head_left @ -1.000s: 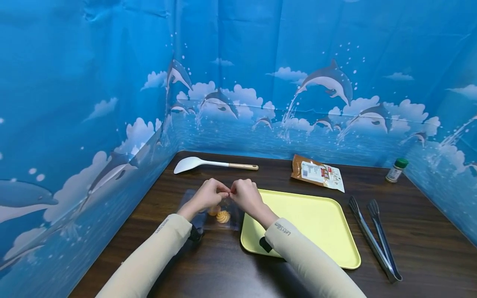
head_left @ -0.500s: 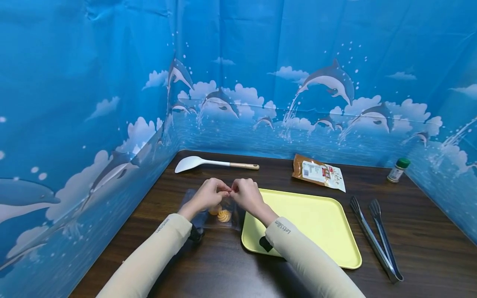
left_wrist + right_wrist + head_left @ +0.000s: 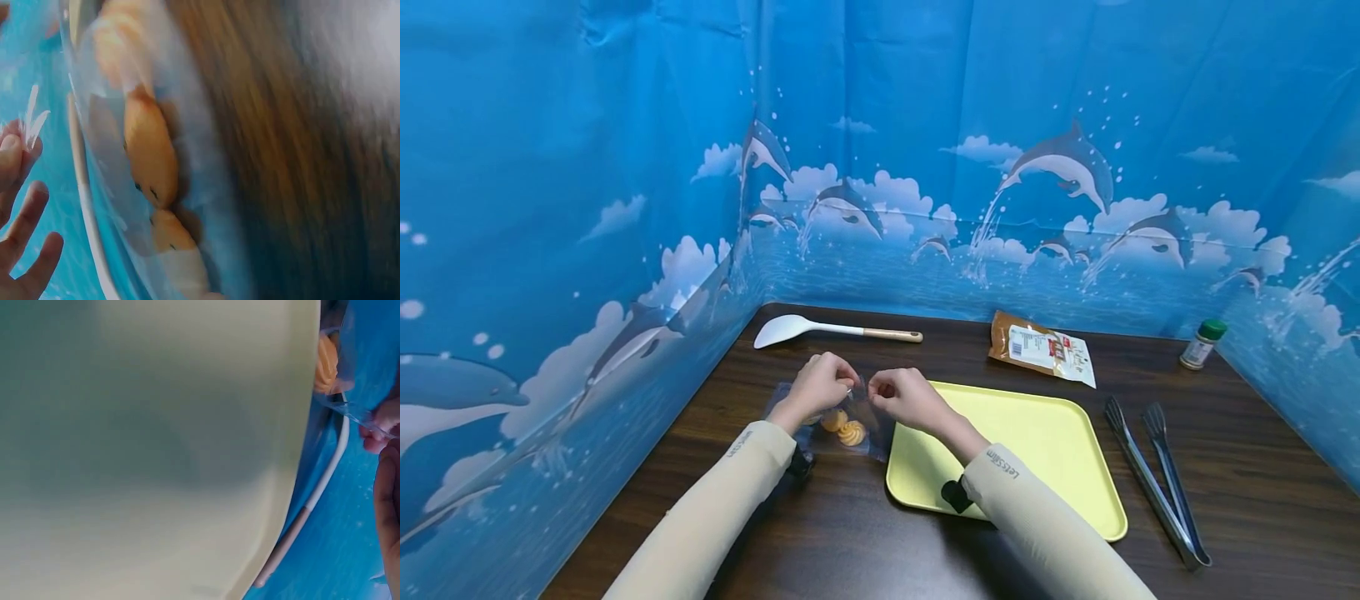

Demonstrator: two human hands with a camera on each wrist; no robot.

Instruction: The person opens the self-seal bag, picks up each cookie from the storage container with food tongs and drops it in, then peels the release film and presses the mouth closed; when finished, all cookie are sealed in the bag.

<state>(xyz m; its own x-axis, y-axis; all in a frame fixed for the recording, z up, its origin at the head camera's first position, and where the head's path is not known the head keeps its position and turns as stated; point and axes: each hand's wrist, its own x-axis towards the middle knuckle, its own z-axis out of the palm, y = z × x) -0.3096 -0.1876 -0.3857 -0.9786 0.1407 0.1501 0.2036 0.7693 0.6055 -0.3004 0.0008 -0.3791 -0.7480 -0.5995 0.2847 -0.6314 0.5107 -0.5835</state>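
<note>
A clear plastic bag (image 3: pixel 876 446) with swirled golden cookies (image 3: pixel 851 433) inside lies on the dark table, left of the yellow tray (image 3: pixel 1045 450). My left hand (image 3: pixel 820 387) pinches the bag's upper edge, and clear plastic points stick up from those fingertips in the left wrist view. To its right my right hand (image 3: pixel 913 398) has thumb and index tips together at the plastic, over the tray's left corner. Several cookies (image 3: pixel 150 150) show through the film in the left wrist view. In the right wrist view, plastic stretches up from a cookie (image 3: pixel 326 365) to the fingertips.
A white spatula (image 3: pixel 835 329) with a wooden handle lies behind the hands. A brown and white food packet (image 3: pixel 1041 347) lies behind the tray. Metal tongs (image 3: pixel 1157 483) lie right of it, and a green-capped jar (image 3: pixel 1201 343) stands at the back right. A dolphin-print curtain (image 3: pixel 880 167) surrounds the table.
My hands, whose fingertips met at the bag's top before, are now slightly apart. The right hand has moved right and a little down, and more of the cookies shows.
</note>
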